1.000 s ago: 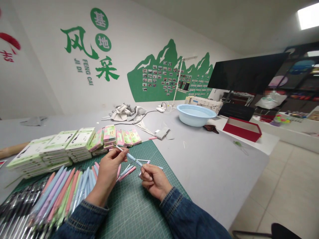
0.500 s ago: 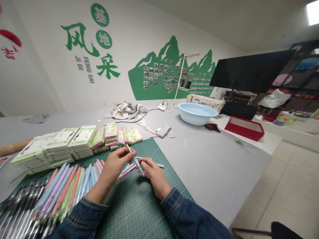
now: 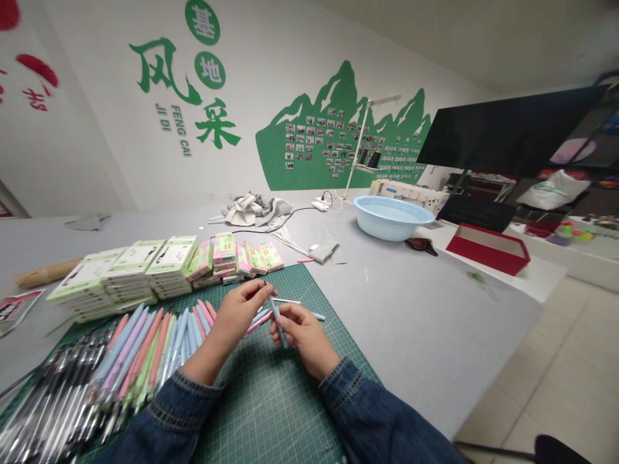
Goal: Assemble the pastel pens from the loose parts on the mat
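My left hand (image 3: 240, 316) and my right hand (image 3: 302, 332) meet over a green cutting mat (image 3: 271, 399). Both pinch a light blue pen (image 3: 278, 317) that stands nearly upright between them, the left at its top end, the right round its barrel. A few loose pink and blue pens (image 3: 264, 317) lie on the mat just behind my hands. A long row of pastel pen barrels (image 3: 145, 351) lies to the left of my left forearm, with dark pens (image 3: 43, 393) further left.
Stacks of green and pink boxes (image 3: 145, 267) line the mat's far edge. On the grey table beyond are a pale blue basin (image 3: 385, 218), crumpled cloth (image 3: 251, 209), a cable and a red box (image 3: 488, 248). Tiled floor lies to the right.
The blue pen has swung from lying slantwise between my hands to nearly upright, and my hands have closed together on it. The camera view shifted slightly right.
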`<act>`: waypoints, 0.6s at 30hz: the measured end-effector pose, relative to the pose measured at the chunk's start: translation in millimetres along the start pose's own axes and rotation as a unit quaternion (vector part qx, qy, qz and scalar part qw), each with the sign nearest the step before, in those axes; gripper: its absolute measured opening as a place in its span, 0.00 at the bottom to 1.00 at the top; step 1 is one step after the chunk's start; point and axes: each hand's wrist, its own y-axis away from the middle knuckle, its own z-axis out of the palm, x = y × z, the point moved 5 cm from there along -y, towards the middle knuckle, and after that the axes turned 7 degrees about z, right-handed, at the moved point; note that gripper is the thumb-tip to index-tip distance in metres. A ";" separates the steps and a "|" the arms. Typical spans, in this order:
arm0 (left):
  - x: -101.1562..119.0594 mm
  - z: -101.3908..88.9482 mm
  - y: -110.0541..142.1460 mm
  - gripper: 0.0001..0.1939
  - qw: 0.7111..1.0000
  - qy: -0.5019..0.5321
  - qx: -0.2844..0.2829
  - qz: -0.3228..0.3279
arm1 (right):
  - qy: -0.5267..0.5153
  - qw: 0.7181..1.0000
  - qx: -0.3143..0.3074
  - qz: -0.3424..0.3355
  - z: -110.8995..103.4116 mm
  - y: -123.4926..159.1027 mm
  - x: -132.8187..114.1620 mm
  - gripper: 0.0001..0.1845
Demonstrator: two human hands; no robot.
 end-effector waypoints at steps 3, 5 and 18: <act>-5.0 -1.3 0.4 0.17 1.000 0.019 0.020 -0.001 | -0.010 1.000 -0.011 0.009 1.4 -0.1 1.3 0.17; -7.4 -0.2 0.5 0.16 1.000 0.015 0.013 0.000 | -0.011 1.000 -0.009 0.004 1.7 -0.1 0.4 0.15; 3.0 1.0 4.6 0.14 0.994 -0.091 0.020 0.055 | -0.042 0.999 -0.020 0.013 2.9 1.5 0.7 0.10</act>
